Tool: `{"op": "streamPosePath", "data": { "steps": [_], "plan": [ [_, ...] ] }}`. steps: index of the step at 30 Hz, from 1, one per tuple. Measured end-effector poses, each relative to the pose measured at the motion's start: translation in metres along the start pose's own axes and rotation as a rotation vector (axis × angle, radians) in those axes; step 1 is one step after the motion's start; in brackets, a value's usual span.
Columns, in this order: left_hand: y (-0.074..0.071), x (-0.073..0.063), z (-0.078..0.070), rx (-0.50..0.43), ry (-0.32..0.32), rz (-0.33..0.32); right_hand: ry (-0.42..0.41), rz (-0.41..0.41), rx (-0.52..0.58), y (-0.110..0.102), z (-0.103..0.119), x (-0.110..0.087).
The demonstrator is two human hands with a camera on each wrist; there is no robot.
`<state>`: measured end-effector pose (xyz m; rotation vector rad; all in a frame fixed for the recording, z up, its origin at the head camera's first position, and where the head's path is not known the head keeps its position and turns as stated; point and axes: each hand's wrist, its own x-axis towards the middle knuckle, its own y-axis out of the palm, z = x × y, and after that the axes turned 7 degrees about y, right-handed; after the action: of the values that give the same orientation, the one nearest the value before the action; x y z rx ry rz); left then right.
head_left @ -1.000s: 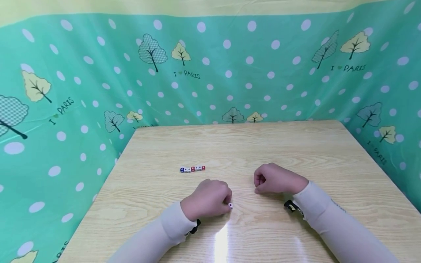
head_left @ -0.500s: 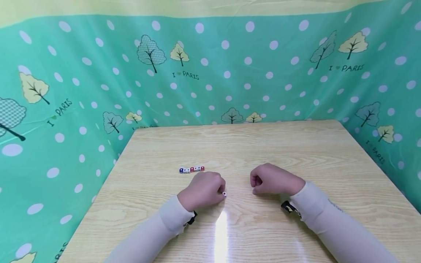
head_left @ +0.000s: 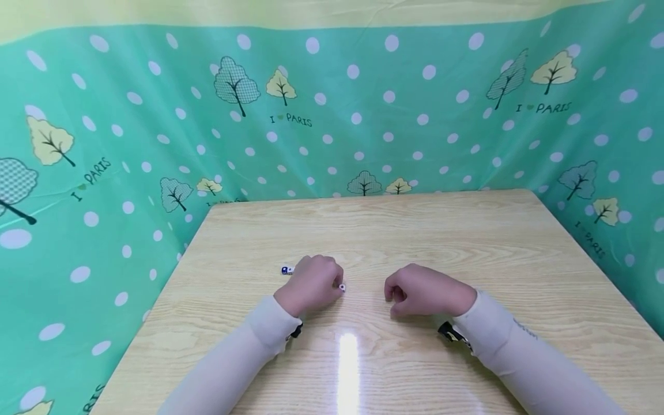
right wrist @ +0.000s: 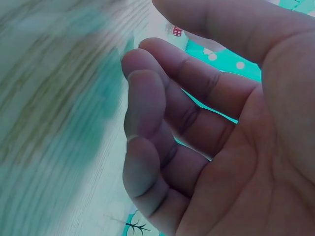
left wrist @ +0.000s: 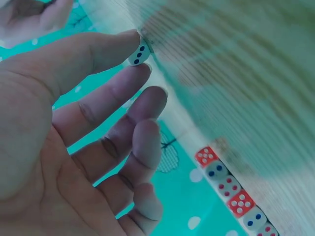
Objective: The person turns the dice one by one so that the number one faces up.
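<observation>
My left hand pinches a white die between thumb and index finger, close to the tabletop; its three dark pips face the left wrist camera. The other fingers of that hand are bent and hold nothing. Beyond it lies a straight row of dice, with a red die at one end and white and red ones along it. In the head view only the blue die and a white neighbour show; the hand hides the others. My right hand rests by the table, fingers loosely curled around nothing.
The light wooden table shows a bright glare streak in front of the hands. A green dotted curtain with tree prints hangs behind and along both sides. A red die appears beyond the right thumb in the right wrist view.
My left hand has moved forward and slightly left with the white die, now covering most of the dice row. My right hand has shifted slightly left, its thumb and index finger somewhat further apart.
</observation>
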<state>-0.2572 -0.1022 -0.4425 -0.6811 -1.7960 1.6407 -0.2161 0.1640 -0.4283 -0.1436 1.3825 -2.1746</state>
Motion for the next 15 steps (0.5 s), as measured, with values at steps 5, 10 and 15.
{"op": "streamPosePath", "data": {
  "steps": [5, 10, 15],
  "plan": [
    [0.002, 0.004, 0.009, 0.037, -0.03, -0.018, -0.021, 0.012, -0.011, 0.002, -0.002, 0.001],
    [0.003, 0.007, 0.017, 0.069, -0.057, -0.022, -0.012, 0.031, -0.001, 0.003, -0.003, 0.001],
    [0.003, 0.01, 0.024, 0.045, -0.083, -0.026, -0.008, 0.032, 0.006, 0.006, -0.003, 0.002]
  ]
}}
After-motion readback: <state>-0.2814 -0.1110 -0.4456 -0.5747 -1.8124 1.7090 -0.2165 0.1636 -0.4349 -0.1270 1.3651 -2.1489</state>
